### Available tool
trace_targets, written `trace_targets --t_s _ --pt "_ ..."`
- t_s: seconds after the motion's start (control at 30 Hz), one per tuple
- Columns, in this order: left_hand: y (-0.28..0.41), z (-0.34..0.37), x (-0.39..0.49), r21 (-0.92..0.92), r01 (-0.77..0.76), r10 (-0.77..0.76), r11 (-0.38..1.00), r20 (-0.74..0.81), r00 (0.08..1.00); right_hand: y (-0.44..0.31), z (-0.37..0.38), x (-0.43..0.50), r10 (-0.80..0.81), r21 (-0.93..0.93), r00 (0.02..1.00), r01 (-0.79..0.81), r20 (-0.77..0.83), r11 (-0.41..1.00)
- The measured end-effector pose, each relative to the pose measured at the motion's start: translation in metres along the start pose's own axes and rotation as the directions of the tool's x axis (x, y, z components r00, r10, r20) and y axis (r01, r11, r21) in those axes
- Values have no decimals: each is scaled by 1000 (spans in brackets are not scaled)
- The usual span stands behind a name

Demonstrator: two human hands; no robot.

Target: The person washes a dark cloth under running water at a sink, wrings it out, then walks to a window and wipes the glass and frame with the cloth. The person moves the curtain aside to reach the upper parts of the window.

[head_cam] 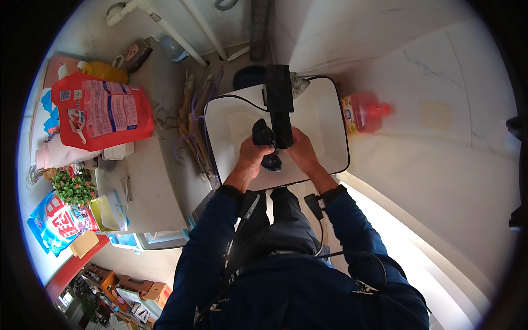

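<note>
My left hand (250, 156) grips a bunched dark cloth (264, 133) over a white rectangular basin (326, 136) with a black rim. The cloth looks wet and shiny, and part of it hangs out below the thumb. My right hand (303, 152) is close beside it on the right, over the same basin. A black rectangular block (279, 88) covers the middle of the view and hides the right fingertips, so whatever they hold cannot be seen. Both wrists wear dark bands with cabled devices.
A mottled grey rag (299, 85) lies at the basin's far edge. Right of the basin stands a red pump bottle (366, 112). Wooden sticks (194, 123) with purple string lean at the left. The grey counter (159, 181) carries a red detergent pouch (103, 113) and a plant (73, 187).
</note>
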State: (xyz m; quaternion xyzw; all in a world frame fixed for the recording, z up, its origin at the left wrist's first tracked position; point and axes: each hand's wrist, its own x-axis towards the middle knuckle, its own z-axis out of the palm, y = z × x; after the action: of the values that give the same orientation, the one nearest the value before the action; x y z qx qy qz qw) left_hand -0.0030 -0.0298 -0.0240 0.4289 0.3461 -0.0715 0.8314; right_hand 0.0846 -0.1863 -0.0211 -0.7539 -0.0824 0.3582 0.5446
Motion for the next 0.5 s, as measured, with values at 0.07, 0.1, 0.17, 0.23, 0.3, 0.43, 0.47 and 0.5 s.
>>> trace_targets --t_s 0.07,0.1,0.17,0.23,0.3,0.43,0.47,0.5 --pt "9 1 0 73 -17 17 997 0 1000 -7 -6 -1 -341 -434 940 298 -22 850" --pt "13 2 -1 185 22 -31 982 47 998 -10 -6 -2 -480 -603 876 404 41 687" --pt "23 6 0 407 32 -93 913 131 987 -13 -4 -1 -552 -562 804 567 218 603" --pt "30 10 -2 437 96 -180 894 156 971 -14 -3 0 -569 -520 761 638 312 567" --pt "37 13 -5 458 112 -210 882 168 963 -13 -2 3 -583 -524 751 647 310 554" --pt "44 19 -9 409 75 -185 909 238 953 -4 -2 11 -569 -607 773 602 281 518" --pt "45 21 -9 392 82 -190 916 245 951 -2 -2 13 -572 -636 776 587 265 501" --pt "44 23 -10 441 42 -158 896 231 960 1 -2 15 -567 -670 783 567 257 479"
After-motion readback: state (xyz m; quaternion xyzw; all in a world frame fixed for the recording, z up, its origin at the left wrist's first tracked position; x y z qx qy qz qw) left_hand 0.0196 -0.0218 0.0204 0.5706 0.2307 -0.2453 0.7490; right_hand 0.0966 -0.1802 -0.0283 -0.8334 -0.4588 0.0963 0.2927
